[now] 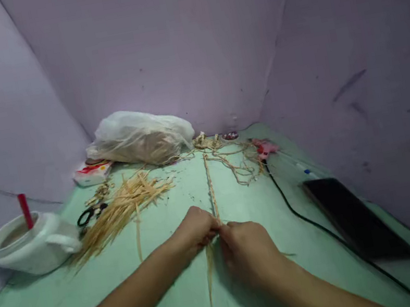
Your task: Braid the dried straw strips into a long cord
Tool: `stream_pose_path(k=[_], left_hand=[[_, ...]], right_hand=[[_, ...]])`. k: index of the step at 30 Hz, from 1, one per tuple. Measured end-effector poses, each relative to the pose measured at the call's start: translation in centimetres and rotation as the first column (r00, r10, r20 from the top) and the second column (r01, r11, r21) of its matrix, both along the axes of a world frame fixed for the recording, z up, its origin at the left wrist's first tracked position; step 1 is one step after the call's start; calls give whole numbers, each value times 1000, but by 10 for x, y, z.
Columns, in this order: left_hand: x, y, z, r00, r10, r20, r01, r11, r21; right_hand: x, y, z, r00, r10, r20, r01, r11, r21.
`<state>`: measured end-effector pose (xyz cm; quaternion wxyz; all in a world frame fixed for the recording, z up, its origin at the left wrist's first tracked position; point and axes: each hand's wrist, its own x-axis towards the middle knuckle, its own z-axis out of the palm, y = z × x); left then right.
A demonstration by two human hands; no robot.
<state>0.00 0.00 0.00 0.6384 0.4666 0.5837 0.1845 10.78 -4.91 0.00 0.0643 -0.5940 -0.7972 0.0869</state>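
Note:
A long thin straw braid (210, 184) runs straight away from me across the green table (184, 305). My left hand (194, 229) and my right hand (248, 251) meet at its near end, both pinched on the straw strands. Loose unbraided strands (210, 269) hang from between my fingers toward me. A pile of loose straw (120, 211) lies to the left of my hands.
Black scissors (91, 214) lie by the straw pile. A white pot with a red stick (32, 242) stands at the left. A plastic bag (142, 135), a small box (91, 172), tangled braid (238, 161), a pink glue gun (265, 148) with black cable (308, 220) and a dark phone (355, 217) lie beyond.

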Motion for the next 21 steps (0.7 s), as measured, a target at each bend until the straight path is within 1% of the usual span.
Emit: stream_pose_path(k=[3, 5, 7, 8, 9, 10, 11, 12, 13, 14, 15, 16, 17, 18, 19, 20, 21], left_hand=[[-3, 1, 2, 999, -36, 29, 36, 999, 7], [-5, 2, 2, 998, -53, 37, 52, 998, 44], [-7, 4, 1, 997, -73, 29, 70, 995, 76], [-8, 5, 0, 996, -84, 25, 82, 993, 80], [-9, 6, -1, 995, -97, 25, 94, 992, 78], [-10, 7, -1, 994, -108, 25, 106, 992, 73], [-10, 8, 0, 993, -117, 22, 115, 991, 66], [-11, 8, 0, 992, -125, 17, 124, 990, 60], [-11, 9, 1, 991, -134, 11, 133, 990, 56], [-11, 9, 1, 990, -142, 6, 141, 989, 51], [-11, 9, 2, 989, -148, 1, 147, 988, 48], [-12, 10, 2, 988, -152, 2, 152, 987, 51], [-12, 10, 2, 988, -156, 9, 156, 986, 55], [-12, 10, 1, 987, -160, 19, 159, 985, 61], [-13, 10, 1, 986, -164, 27, 162, 984, 69], [-13, 9, 1, 986, -166, 29, 163, 984, 76], [-13, 9, 1, 985, -168, 25, 166, 983, 80]], right_hand=[[-3, -2, -2, 1000, 21, 20, -21, 1000, -7], [-2, -3, 0, 999, 47, -5, -47, 999, -12], [4, -1, 5, 995, 71, -73, -73, 997, -26], [9, 2, 8, 989, 61, -133, -66, 997, -30], [16, 7, 11, 978, 26, -207, -34, 999, -35], [22, 12, 13, 954, -32, -298, 24, 999, -30], [29, 19, 14, 910, -116, -398, 120, 993, -15], [34, 26, 14, 841, -209, -500, 224, 974, -31], [38, 33, 12, 756, -270, -596, 262, 960, -102], [40, 39, 9, 664, -324, -674, 249, 946, -210], [40, 43, 5, 574, -390, -720, 198, 919, -340], [37, 45, 1, 508, -447, -736, 125, 884, -450], [33, 46, -4, 467, -482, -742, 41, 849, -526], [29, 45, -8, 450, -491, -746, -46, 822, -568], [25, 44, -12, 440, -491, -752, -107, 802, -587], [21, 42, -16, 452, -479, -753, -139, 796, -590], [18, 41, -18, 476, -456, -752, -141, 804, -578]])
